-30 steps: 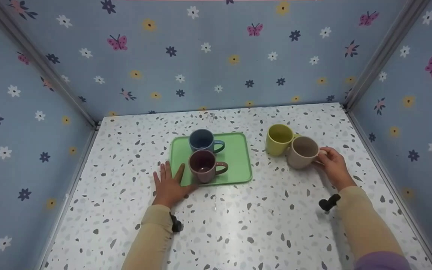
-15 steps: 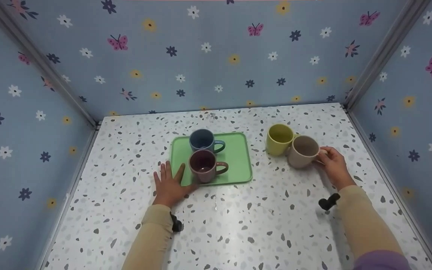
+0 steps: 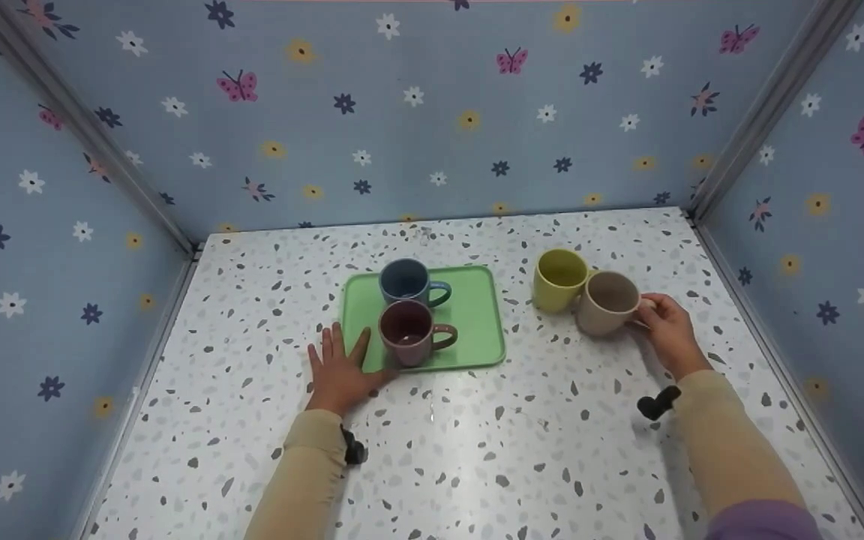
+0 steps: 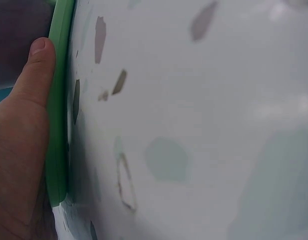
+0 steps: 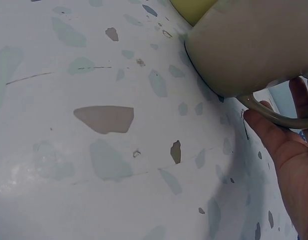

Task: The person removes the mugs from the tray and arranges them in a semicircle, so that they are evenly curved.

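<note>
My left hand (image 3: 340,379) lies with spread fingers at the near left corner of a green tray (image 3: 477,322). In the left wrist view its thumb (image 4: 36,75) rests along the tray's edge. On the tray stand a blue mug (image 3: 402,281) and, nearer me, a maroon mug (image 3: 406,337), both upright with handles to the right. My right hand (image 3: 670,334) grips the handle of a beige mug (image 3: 606,307), which stands upright on the table. Close behind it on the left is a yellow mug (image 3: 558,281). In the right wrist view fingers curl around the beige mug's handle (image 5: 278,119).
The speckled white table (image 3: 462,465) is bounded by blue flowered panels at the back (image 3: 432,135), left and right. Grey metal posts (image 3: 758,124) stand at the back corners. A small black device sits at each wrist.
</note>
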### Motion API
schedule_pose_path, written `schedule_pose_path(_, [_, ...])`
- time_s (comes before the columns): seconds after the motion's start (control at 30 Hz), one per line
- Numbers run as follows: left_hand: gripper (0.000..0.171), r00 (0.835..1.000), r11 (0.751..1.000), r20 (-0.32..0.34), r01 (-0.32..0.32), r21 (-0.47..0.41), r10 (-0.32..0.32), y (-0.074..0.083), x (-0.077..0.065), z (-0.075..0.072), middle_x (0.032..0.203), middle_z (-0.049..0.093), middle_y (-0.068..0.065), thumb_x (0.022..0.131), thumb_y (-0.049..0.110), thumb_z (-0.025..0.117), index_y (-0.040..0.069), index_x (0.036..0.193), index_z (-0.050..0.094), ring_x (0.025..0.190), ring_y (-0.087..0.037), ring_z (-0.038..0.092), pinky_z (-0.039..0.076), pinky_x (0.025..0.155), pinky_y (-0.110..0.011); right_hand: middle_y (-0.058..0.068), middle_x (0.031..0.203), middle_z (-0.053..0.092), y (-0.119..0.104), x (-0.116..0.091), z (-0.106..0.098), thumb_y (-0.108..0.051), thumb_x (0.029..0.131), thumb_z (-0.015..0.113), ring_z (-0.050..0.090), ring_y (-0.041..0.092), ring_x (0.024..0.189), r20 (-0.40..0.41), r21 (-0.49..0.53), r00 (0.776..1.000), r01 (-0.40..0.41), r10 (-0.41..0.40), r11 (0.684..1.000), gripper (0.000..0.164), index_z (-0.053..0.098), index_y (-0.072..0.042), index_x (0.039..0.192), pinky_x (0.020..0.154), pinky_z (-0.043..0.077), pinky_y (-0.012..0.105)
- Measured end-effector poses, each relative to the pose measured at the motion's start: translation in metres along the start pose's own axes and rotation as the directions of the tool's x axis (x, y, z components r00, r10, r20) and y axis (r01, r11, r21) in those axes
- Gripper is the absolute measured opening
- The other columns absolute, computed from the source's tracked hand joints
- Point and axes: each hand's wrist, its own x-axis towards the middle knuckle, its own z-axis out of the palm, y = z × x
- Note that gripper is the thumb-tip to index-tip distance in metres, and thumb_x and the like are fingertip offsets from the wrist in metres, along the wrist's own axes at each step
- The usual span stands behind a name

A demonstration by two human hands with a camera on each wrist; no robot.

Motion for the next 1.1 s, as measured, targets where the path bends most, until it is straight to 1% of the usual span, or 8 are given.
schedule_pose_path(0.2, [0.106, 1.000, 1.000, 0.013, 0.001, -0.006, -0.001, -0.002, 0.001, 0.001, 0.166, -0.006, -0.028, 0.080, 0.088, 0.049, 0.024, 0.161, 0.026, 0.152, -0.047, -0.009, -0.011, 0.117, -0.066, -0.005, 0.114, 0.064, 0.000, 0.000, -0.001, -0.016, 0.103, 0.059, 0.064, 0.010, 0.108, -0.009, -0.012, 1.000, 0.001, -0.002, 1.000, 0.017, 0.057, -0.008, 0.118, 0.105, 0.049, 0.035])
schedule_pose_path(0.33, [0.106, 1.000, 1.000, 0.020, 0.003, -0.008, -0.003, -0.002, 0.001, 0.002, 0.166, -0.007, -0.027, 0.080, 0.088, 0.049, 0.025, 0.161, 0.026, 0.152, -0.046, -0.010, -0.012, 0.117, -0.066, -0.005, 0.114, 0.064, -0.002, 0.000, 0.000, -0.017, 0.102, 0.061, 0.063, 0.010, 0.109, -0.016, -0.018, 1.000, -0.012, 0.012, 1.000, 0.022, 0.057, -0.006, 0.120, 0.106, 0.048, 0.035])
schedule_pose_path(0.57, [0.104, 1.000, 1.000, 0.009, 0.002, -0.007, -0.001, -0.002, 0.002, 0.003, 0.166, -0.007, -0.027, 0.081, 0.086, 0.050, 0.024, 0.161, 0.026, 0.152, -0.047, -0.010, -0.012, 0.117, -0.066, -0.006, 0.113, 0.067, -0.006, 0.000, -0.003, -0.017, 0.103, 0.060, 0.064, 0.008, 0.107, 0.040, 0.011, 0.998, -0.055, 0.055, 0.998, 0.026, 0.055, -0.004, 0.125, 0.108, 0.045, 0.038])
schedule_pose_path(0.73, [0.103, 1.000, 1.000, -0.003, -0.001, -0.012, 0.001, -0.001, 0.001, 0.001, 0.166, -0.004, -0.028, 0.081, 0.086, 0.051, 0.025, 0.161, 0.028, 0.152, -0.047, -0.008, -0.009, 0.118, -0.066, -0.005, 0.110, 0.064, -0.014, 0.000, -0.004, -0.022, 0.104, 0.059, 0.062, 0.006, 0.103, 0.055, 0.021, 0.995, -0.086, 0.085, 0.996, 0.021, 0.058, -0.008, 0.119, 0.112, 0.041, 0.042])
schedule_pose_path(0.83, [0.103, 1.000, 1.000, -0.001, 0.001, -0.013, -0.001, 0.000, 0.000, 0.000, 0.166, -0.003, -0.028, 0.081, 0.085, 0.052, 0.025, 0.161, 0.028, 0.153, -0.047, -0.007, -0.008, 0.118, -0.066, -0.006, 0.109, 0.061, -0.021, 0.001, -0.002, -0.029, 0.105, 0.056, 0.058, 0.005, 0.102, 0.043, -0.029, 0.995, -0.092, 0.094, 0.995, 0.022, 0.059, -0.009, 0.114, 0.108, 0.041, 0.038])
schedule_pose_path(0.93, [0.103, 1.000, 1.000, 0.001, -0.001, -0.008, 0.001, 0.000, -0.001, 0.000, 0.166, -0.003, -0.028, 0.081, 0.086, 0.051, 0.025, 0.161, 0.027, 0.153, -0.046, -0.007, -0.008, 0.118, -0.066, -0.008, 0.104, 0.062, -0.028, 0.002, 0.002, -0.033, 0.106, 0.054, 0.055, 0.006, 0.100, 0.009, -0.100, 0.997, -0.078, 0.079, 0.992, 0.027, 0.060, -0.007, 0.113, 0.103, 0.042, 0.036])
schedule_pose_path(1.03, [0.103, 1.000, 1.000, 0.004, 0.001, 0.002, -0.001, 0.000, 0.000, 0.001, 0.166, -0.004, -0.027, 0.081, 0.087, 0.049, 0.026, 0.161, 0.026, 0.153, -0.046, -0.008, -0.008, 0.118, -0.065, -0.009, 0.102, 0.064, -0.036, 0.005, 0.009, -0.034, 0.106, 0.053, 0.055, 0.006, 0.101, -0.059, -0.187, 0.996, -0.072, 0.062, 0.980, 0.027, 0.061, -0.009, 0.111, 0.101, 0.040, 0.036])
schedule_pose_path(1.1, [0.103, 1.000, 1.000, 0.002, -0.002, 0.003, 0.002, -0.001, 0.000, 0.001, 0.166, -0.003, -0.028, 0.081, 0.087, 0.049, 0.026, 0.161, 0.026, 0.153, -0.046, -0.007, -0.008, 0.118, -0.066, -0.008, 0.106, 0.063, -0.041, 0.006, 0.014, -0.036, 0.106, 0.052, 0.055, 0.008, 0.104, -0.114, -0.243, 0.992, -0.084, 0.057, 0.966, 0.026, 0.061, -0.012, 0.111, 0.103, 0.038, 0.037])
